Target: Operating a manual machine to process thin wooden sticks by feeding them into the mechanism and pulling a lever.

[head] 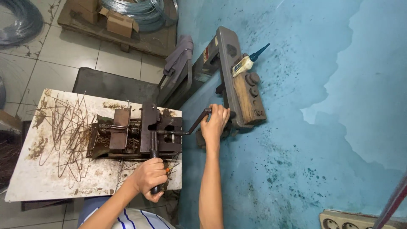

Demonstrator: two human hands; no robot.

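Wire bending jig (pixel 140 133): dark, rusty steel, sits on the right half of a stained white desk (pixel 29 180), right up to the desk's edge by the blue wall (pixel 322 127). Left of the jig, a loose pile of bent wire pieces (pixel 68 127) spread across the desk top, some touching the jig's base. Upper left on the tiled floor: wire coils (pixel 140 10) and a cardboard box (pixel 121 23) on a pallet.

Left hand (pixel 150 176): grip pressed together around a dark lever handle (pixel 154 163) that sticks out of the jig's near side toward the person. Fingers fully wrapped; handle end shows just below the fist.

Right hand (pixel 215 123): grip wrapped tight on the crank handle (pixel 199 121) coming off the jig's right end, arm stretched out along the wall.

Right of the crank, a heavy steel bracket with a wood block (pixel 246 99) leans on the wall; a small glue-type bottle with a blue nozzle (pixel 248 61) lies on top of it.
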